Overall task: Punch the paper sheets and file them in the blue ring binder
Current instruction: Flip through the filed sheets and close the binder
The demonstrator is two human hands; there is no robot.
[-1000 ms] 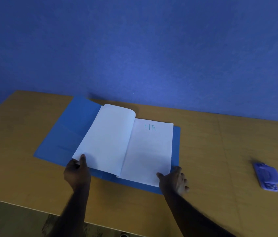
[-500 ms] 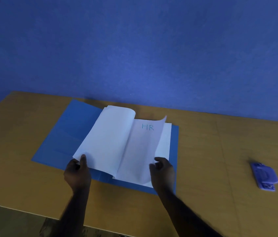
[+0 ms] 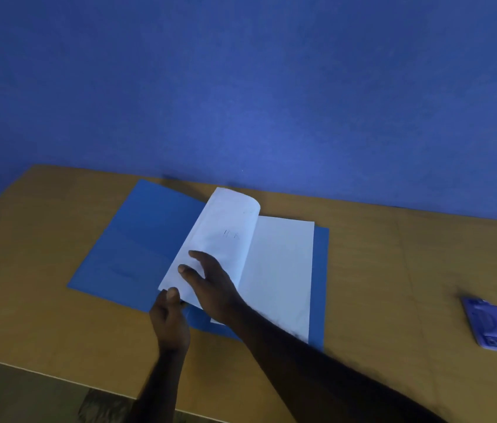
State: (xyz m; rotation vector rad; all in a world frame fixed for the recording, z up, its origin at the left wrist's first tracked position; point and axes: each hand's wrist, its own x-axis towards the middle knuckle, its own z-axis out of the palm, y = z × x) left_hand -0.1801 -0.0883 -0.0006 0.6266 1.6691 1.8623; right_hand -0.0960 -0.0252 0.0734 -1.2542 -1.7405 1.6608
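Observation:
The blue ring binder (image 3: 137,245) lies open on the wooden table (image 3: 42,300). White paper sheets are filed in it: a curled stack of turned sheets (image 3: 223,227) on the left, a flat sheet (image 3: 281,270) on the right. My left hand (image 3: 169,319) pinches the near corner of the turned stack between thumb and fingers. My right hand (image 3: 207,285) lies flat on the turned stack with its fingers spread, holding nothing. Faint "HR" lettering shows through the top turned sheet. The rings are hidden under the paper.
A purple hole punch (image 3: 490,326) sits on the table at the far right, well apart from the binder. A blue wall (image 3: 241,87) rises behind the table. The table's near edge runs just below my forearms.
My right hand lifted the "HR" sheet from the right side, turned it over to the left and now presses it onto the turned stack. My left hand stayed at the stack's corner.

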